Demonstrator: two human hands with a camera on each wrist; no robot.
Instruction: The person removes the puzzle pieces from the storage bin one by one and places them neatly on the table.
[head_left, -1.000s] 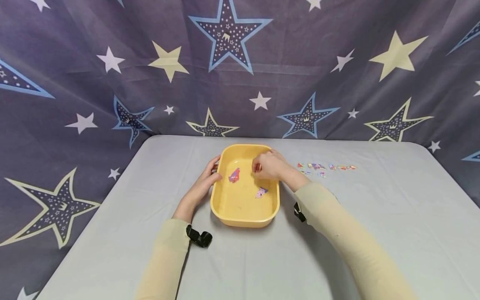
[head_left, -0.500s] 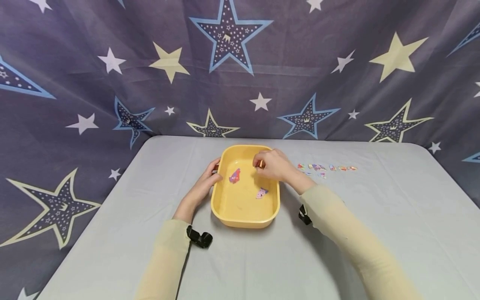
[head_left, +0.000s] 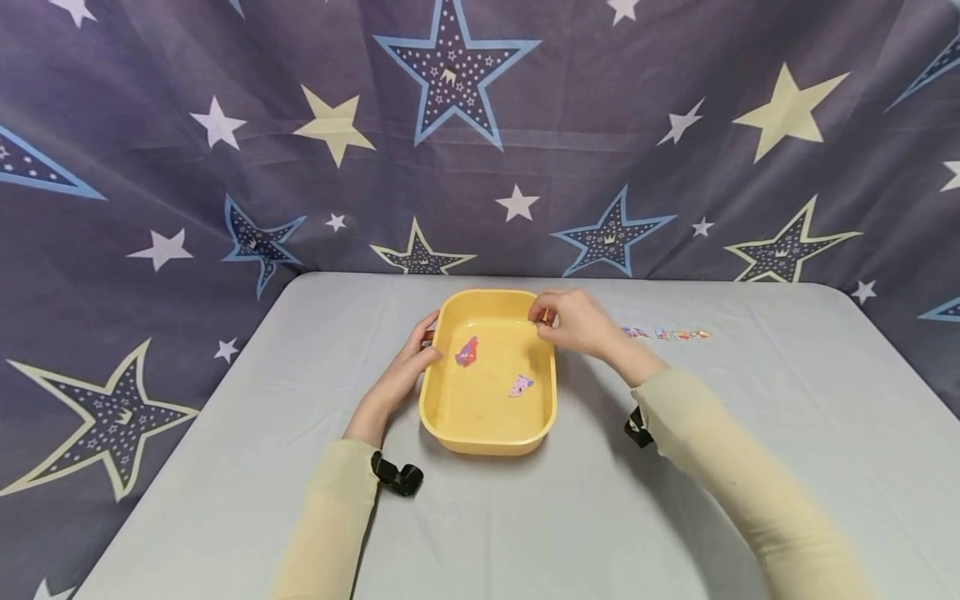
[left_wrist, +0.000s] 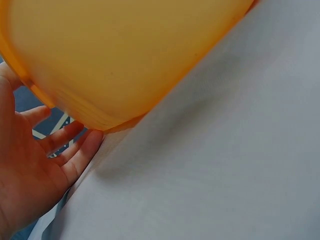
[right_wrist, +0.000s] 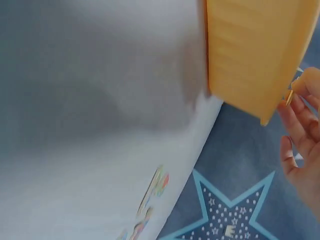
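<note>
A yellow plastic tub (head_left: 487, 417) stands on the table. Along its left side lies my left hand (head_left: 401, 371), thumb at the rim and fingers extended; in the left wrist view the relaxed fingers (left_wrist: 87, 150) reach the outer wall. My right hand (head_left: 577, 321) is over the tub's far right corner, pinching a small flat piece (right_wrist: 289, 97) between thumb and fingertips; its printed side is mostly hidden. On the tub's floor lie a red-and-purple cutout (head_left: 467, 352) and a pink-and-violet cutout (head_left: 521, 386), apart from each other.
Several small colourful cutouts (head_left: 682, 335) lie in a row on the grey tablecloth (head_left: 750, 417), right of the tub; my right hand hides part of the row. A dark star-printed curtain (head_left: 465, 192) hangs behind the table's far edge.
My right hand has moved right, from over the tub's inside to its far right rim, still pinching the small piece. My left hand, the tub and the two cutouts inside stay put.
</note>
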